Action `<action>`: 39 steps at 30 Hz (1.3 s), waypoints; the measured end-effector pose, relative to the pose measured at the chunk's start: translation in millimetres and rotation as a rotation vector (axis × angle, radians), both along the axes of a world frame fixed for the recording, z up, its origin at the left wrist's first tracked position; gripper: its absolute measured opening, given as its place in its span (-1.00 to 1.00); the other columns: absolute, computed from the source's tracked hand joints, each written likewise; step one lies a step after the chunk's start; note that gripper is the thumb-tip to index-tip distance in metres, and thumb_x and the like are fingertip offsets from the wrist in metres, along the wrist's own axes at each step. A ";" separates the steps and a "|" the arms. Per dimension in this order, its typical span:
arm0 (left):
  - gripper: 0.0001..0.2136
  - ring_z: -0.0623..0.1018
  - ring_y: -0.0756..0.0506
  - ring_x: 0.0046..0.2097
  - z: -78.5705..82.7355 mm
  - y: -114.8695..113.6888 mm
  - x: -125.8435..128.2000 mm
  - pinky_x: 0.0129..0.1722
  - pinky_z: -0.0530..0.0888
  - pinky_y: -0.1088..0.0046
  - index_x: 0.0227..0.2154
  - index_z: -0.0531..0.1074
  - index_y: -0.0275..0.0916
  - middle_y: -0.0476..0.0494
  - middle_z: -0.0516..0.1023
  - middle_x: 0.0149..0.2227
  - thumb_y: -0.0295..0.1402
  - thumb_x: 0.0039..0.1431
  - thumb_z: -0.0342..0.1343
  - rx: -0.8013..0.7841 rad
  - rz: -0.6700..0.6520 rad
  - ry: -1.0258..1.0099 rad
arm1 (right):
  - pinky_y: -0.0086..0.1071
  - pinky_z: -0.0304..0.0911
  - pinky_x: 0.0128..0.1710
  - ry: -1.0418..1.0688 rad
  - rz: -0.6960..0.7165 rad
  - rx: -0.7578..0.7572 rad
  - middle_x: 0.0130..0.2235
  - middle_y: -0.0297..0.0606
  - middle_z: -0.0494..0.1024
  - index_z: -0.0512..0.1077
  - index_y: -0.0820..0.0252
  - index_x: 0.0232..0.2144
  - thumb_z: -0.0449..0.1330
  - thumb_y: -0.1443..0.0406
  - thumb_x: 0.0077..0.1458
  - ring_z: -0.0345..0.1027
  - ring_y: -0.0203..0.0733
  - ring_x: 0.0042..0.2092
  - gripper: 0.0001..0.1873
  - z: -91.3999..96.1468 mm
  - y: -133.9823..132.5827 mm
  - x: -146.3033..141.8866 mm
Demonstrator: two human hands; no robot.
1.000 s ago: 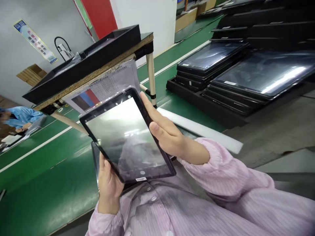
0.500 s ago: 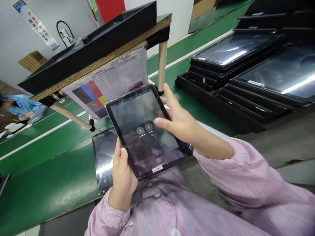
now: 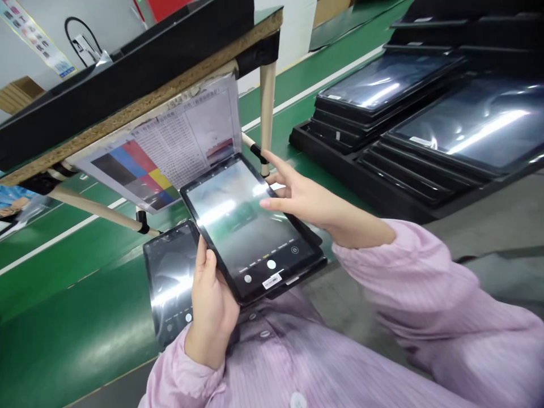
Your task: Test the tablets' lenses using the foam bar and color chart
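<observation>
A black tablet point(image 3: 249, 229) is held tilted in front of me, its lit screen showing a camera view with round buttons along the lower edge. My left hand point(image 3: 210, 300) grips its lower left edge, thumb on the bezel. My right hand point(image 3: 293, 195) hovers over the screen's upper right with fingers spread, fingertips touching or almost touching the glass. A second black tablet point(image 3: 170, 280) lies flat on the green belt point(image 3: 76, 317) beneath, partly hidden by the held one and my left hand.
A colour chart sheet point(image 3: 165, 153) hangs from a raised shelf point(image 3: 140, 96) on tube legs point(image 3: 267, 93). Stacked black trays point(image 3: 429, 130) of film-covered panels stand at the right. A co-worker in blue point(image 3: 11, 198) sits at far left.
The held tablet's screen changed from a dark menu with two round buttons to a camera view. My right hand left the tablet's edge and came over the screen. The view shifted a little.
</observation>
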State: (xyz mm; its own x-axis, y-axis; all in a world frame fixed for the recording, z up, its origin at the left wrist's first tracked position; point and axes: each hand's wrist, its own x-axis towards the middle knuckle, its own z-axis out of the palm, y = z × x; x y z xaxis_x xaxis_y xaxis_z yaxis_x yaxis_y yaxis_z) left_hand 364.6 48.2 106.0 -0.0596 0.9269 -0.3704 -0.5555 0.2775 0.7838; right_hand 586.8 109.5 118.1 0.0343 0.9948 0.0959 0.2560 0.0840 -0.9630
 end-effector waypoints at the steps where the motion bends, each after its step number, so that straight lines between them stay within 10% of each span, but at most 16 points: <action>1: -0.61 0.54 -0.08 0.16 0.5 2.4 0.7 0.10 0.52 0.38 0.20 0.39 0.02 -0.07 0.52 0.20 -0.38 0.35 0.05 -0.027 0.010 0.014 | -0.08 0.40 -0.03 0.011 -0.007 -0.067 0.09 -0.11 0.37 -0.09 -0.10 0.45 0.39 0.08 -0.10 0.39 -0.19 -0.22 0.17 -4.0 2.2 1.5; 11: -0.58 0.53 -0.16 0.18 -5.4 10.6 -0.1 0.21 0.45 0.25 0.23 0.36 -0.23 -0.26 0.54 0.15 -0.45 0.32 0.05 -0.098 -0.147 0.057 | -0.39 0.43 -0.25 0.118 0.004 -0.176 0.06 -0.21 0.34 0.04 -0.19 0.41 0.33 0.31 -0.16 0.37 -0.30 -0.24 0.10 -32.2 9.5 7.4; 19: -0.53 0.39 -0.20 0.31 -18.9 10.4 -4.8 0.33 0.28 0.17 0.28 0.29 -0.23 -0.29 0.41 0.28 -0.32 0.33 0.06 0.021 -0.272 0.098 | -0.08 0.37 0.11 -0.069 -0.024 -0.238 0.17 -0.09 0.39 -0.11 -0.02 0.46 0.40 0.22 -0.12 0.44 0.01 0.05 0.20 -21.4 8.2 4.7; 27: -0.37 -0.03 -0.16 0.47 -2.7 -9.8 -81.2 0.44 -0.04 0.12 0.42 -0.02 -0.03 -0.07 -0.07 0.49 -0.10 0.36 -0.01 0.420 -0.510 0.996 | 0.10 0.15 0.30 -0.289 -0.142 -0.167 0.25 -0.07 0.37 0.07 0.14 0.42 0.18 0.10 0.20 0.32 0.10 0.23 -0.19 3.9 -6.8 5.8; 30: -0.32 -0.11 -0.24 0.49 -13.1 -17.3 -140.0 0.44 -0.12 0.03 0.41 0.02 -0.21 -0.24 -0.06 0.48 -0.06 0.33 -0.01 0.411 -0.354 1.483 | 0.14 0.17 0.29 -0.373 -0.137 0.040 0.27 -0.15 0.35 0.22 0.04 0.35 0.15 0.10 0.23 0.32 0.12 0.22 -0.32 17.6 -45.9 -20.2; 32: -0.25 -0.08 -0.32 0.48 -33.0 -23.3 -175.5 0.43 -0.08 -0.03 0.39 0.01 -0.43 -0.46 -0.02 0.45 -0.02 0.31 -0.03 0.256 -0.270 1.593 | 0.09 0.13 0.34 -0.324 0.122 0.060 0.29 -0.20 0.32 0.26 -0.01 0.33 0.11 0.05 0.26 0.25 0.07 0.29 -0.37 19.9 -75.7 -52.4; 36: -0.28 0.12 -0.29 0.43 -71.5 -40.4 -210.5 0.41 0.03 0.05 0.39 0.02 -0.39 -0.44 0.11 0.42 -0.02 0.33 -0.06 0.040 -0.225 1.331 | 0.04 -0.18 0.44 -0.209 0.613 -0.300 0.46 -0.05 -0.28 -0.17 0.31 0.46 0.14 -0.08 0.20 -0.37 0.07 0.48 0.02 -10.5 -107.5 -132.9; 39: -0.36 0.14 -0.20 0.43 -76.6 -51.9 -204.5 0.41 0.04 0.19 0.37 0.10 -0.20 -0.28 0.10 0.44 -0.03 0.33 -0.01 0.007 -0.105 1.004 | -0.03 -0.37 0.46 -0.087 0.411 -0.440 0.44 0.03 -0.39 -0.32 0.44 0.45 0.15 0.00 0.19 -0.50 0.01 0.49 0.10 -51.3 -102.3 -178.1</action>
